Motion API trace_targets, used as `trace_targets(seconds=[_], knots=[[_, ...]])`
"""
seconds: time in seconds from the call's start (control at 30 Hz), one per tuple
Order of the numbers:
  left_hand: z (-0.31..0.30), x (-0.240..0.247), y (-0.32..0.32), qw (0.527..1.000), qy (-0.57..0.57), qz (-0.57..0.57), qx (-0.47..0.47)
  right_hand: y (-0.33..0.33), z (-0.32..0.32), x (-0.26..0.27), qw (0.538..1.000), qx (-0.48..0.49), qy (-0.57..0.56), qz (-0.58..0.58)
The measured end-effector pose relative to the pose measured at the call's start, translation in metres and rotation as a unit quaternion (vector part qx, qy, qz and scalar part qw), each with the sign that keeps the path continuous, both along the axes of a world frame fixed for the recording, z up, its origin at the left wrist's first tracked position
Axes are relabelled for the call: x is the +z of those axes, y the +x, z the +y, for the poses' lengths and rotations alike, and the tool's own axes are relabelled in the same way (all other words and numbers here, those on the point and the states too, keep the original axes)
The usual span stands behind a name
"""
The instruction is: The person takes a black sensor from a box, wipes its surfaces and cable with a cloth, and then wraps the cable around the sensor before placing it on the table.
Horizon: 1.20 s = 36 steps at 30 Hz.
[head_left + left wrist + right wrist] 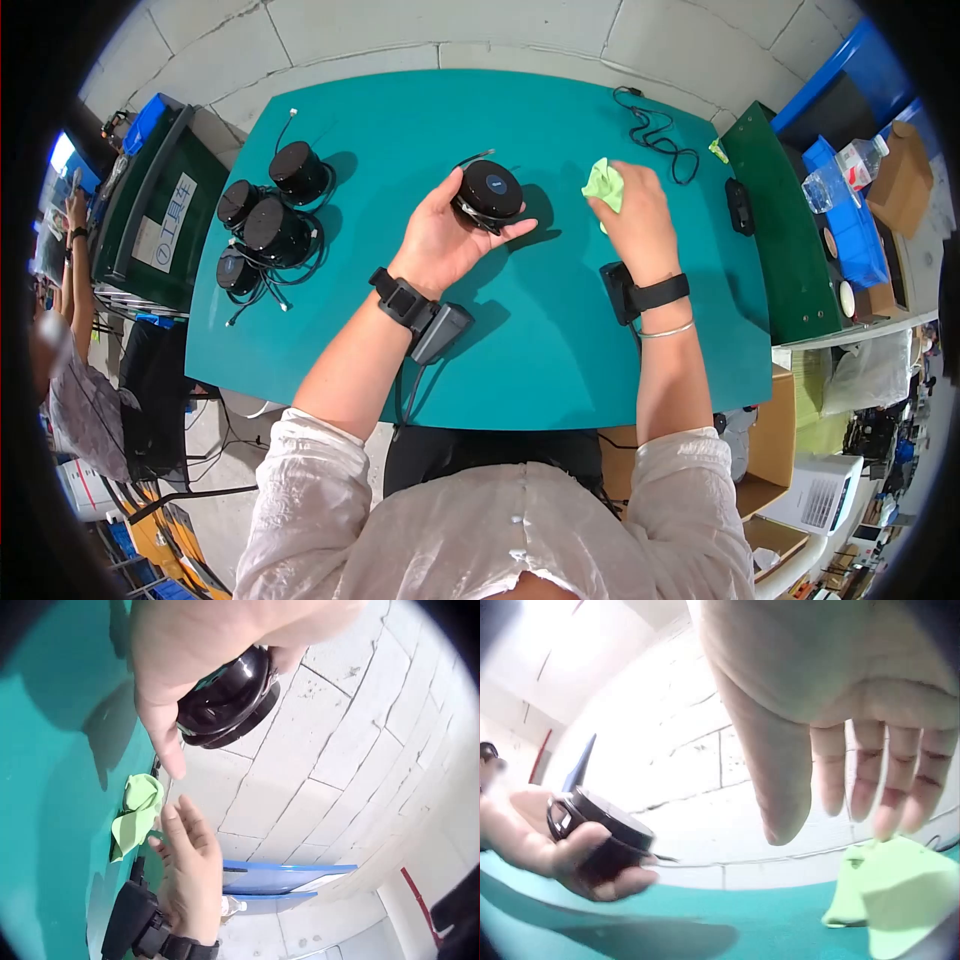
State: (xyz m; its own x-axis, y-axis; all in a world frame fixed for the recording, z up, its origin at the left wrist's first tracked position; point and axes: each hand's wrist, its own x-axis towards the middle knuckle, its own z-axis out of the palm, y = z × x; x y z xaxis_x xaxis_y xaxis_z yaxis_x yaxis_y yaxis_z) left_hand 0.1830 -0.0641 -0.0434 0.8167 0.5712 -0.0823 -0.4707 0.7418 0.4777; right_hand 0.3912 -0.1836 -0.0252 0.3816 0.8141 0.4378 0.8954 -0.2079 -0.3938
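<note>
A black round device point(490, 190) with a bundled cable sits in my left hand point(442, 235), thumb and fingers around its sides, above the table. The left wrist view shows the glossy device point(229, 697) under the palm. At the right, a light green cloth point(604, 186) is at the fingertips of my right hand point(640, 225). Seen from the right wrist, the fingers of that hand point(832, 712) are extended and the thumb stands apart from them, with the cloth point(892, 892) just below the fingertips; whether they touch it is unclear.
Several black round devices point(275, 230) with cables stand on the left of the green table point(480, 350). A black cable point(655, 135) lies at the back right, near a small black object point(739, 206) and a green cabinet point(785, 240). Another person point(85, 400) is at the far left.
</note>
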Motion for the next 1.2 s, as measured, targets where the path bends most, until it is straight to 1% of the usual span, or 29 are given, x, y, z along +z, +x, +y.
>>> trace_targets(seconds=[0.03,0.07,0.1,0.13,0.17,0.2,0.23,0.27,0.3,0.33,0.37,0.4,0.43,0.5,0.53,0.57,0.6,0.63,0.67,0.7,0.77,0.9,0.97,1.0,1.03,1.1,1.13,1.17,1.2], knots=[[0.0,0.0,-0.001,1.0,0.005,-0.001,0.001,0.003,-0.001,-0.002,0.992,-0.114,-0.022,-0.047],[0.0,0.0,-0.001,1.0,-0.025,-0.016,0.002,0.014,0.0,-0.01,0.992,-0.114,-0.018,-0.048],[0.0,0.001,-0.001,0.998,-0.057,-0.031,0.001,0.027,0.001,-0.023,0.991,-0.12,-0.059,-0.028],[-0.001,0.001,-0.001,0.997,-0.062,-0.035,0.004,0.032,0.002,-0.025,0.987,-0.127,-0.101,-0.009],[-0.001,0.001,0.0,0.998,-0.062,-0.034,0.0,0.036,0.002,-0.026,0.986,-0.131,-0.1,-0.008],[-0.001,0.0,0.0,0.997,-0.062,-0.034,-0.004,0.037,0.001,-0.02,0.989,-0.094,-0.068,0.094],[0.0,0.0,-0.001,0.997,-0.062,-0.034,-0.007,0.038,0.004,-0.017,0.979,-0.055,-0.033,0.195],[0.0,0.0,-0.001,0.997,-0.063,-0.034,-0.005,0.051,0.01,-0.029,0.971,-0.011,0.013,0.239],[-0.001,0.0,-0.001,0.997,-0.067,-0.042,-0.015,0.041,0.009,-0.023,0.971,-0.008,0.009,0.241],[-0.001,0.001,-0.001,0.996,-0.067,-0.053,-0.025,0.028,0.007,-0.008,0.918,0.021,0.02,0.396],[-0.001,0.001,-0.001,0.996,-0.066,-0.053,-0.022,0.021,0.008,0.0,0.84,0.048,0.031,0.54],[-0.002,0.001,-0.001,0.995,-0.065,-0.061,-0.035,0.022,0.008,0.0,0.851,0.061,0.016,0.521],[-0.002,0.001,-0.001,0.994,-0.062,-0.069,-0.048,0.021,0.008,0.0,0.852,0.061,0.017,0.52],[-0.002,0.002,-0.001,0.996,-0.04,-0.063,-0.052,0.014,0.009,0.001,0.787,0.117,0.109,0.596],[-0.004,0.002,0.0,0.997,-0.021,-0.054,-0.055,0.007,0.011,0.003,0.775,0.134,0.132,0.603],[-0.005,0.001,0.002,0.996,-0.016,-0.062,-0.057,-0.002,0.011,0.003,0.792,0.155,0.14,0.573],[-0.006,0.0,0.003,0.997,0.007,-0.052,-0.049,-0.006,0.011,-0.003,0.88,0.159,0.096,0.436],[-0.007,-0.002,0.004,0.998,0.027,-0.039,-0.039,-0.026,0.011,0.007,0.941,0.213,0.115,0.237],[-0.007,-0.005,0.004,0.996,0.057,-0.05,-0.056,-0.046,0.007,0.015,0.954,0.235,0.099,0.157],[-0.006,-0.005,0.002,0.996,0.05,-0.025,-0.065,-0.062,0.005,0.015,0.949,0.256,0.08,0.164],[-0.008,-0.007,0.0,0.997,0.047,-0.01,-0.058,-0.083,0.005,0.016,0.944,0.289,0.074,0.137],[-0.011,-0.004,-0.002,0.994,0.09,0.032,-0.048,-0.077,0.012,0.009,0.945,0.294,0.049,0.137],[-0.016,-0.003,0.002,0.996,0.048,-0.014,-0.077,-0.055,0.021,-0.01,0.952,0.278,0.045,0.117],[-0.013,-0.006,0.002,0.995,0.044,-0.037,-0.085,-0.055,0.018,-0.003,0.947,0.283,0.037,0.149],[-0.008,-0.007,0.001,0.995,0.046,-0.038,-0.083,-0.057,0.017,0.003,0.947,0.285,0.038,0.147],[0.0,-0.011,-0.003,0.99,0.012,-0.119,-0.077,-0.067,0.013,0.008,0.958,0.277,0.029,0.074],[0.003,-0.013,-0.001,0.991,-0.01,-0.121,-0.063,-0.073,0.011,0.01,0.956,0.289,0.039,0.042],[0.004,-0.015,-0.004,0.995,0.022,-0.086,-0.041,-0.079,0.011,0.01,0.955,0.29,0.036,0.046],[0.001,-0.014,-0.003,0.998,0.018,-0.052,-0.034,-0.084,0.012,0.011,0.948,0.311,0.043,0.049]])
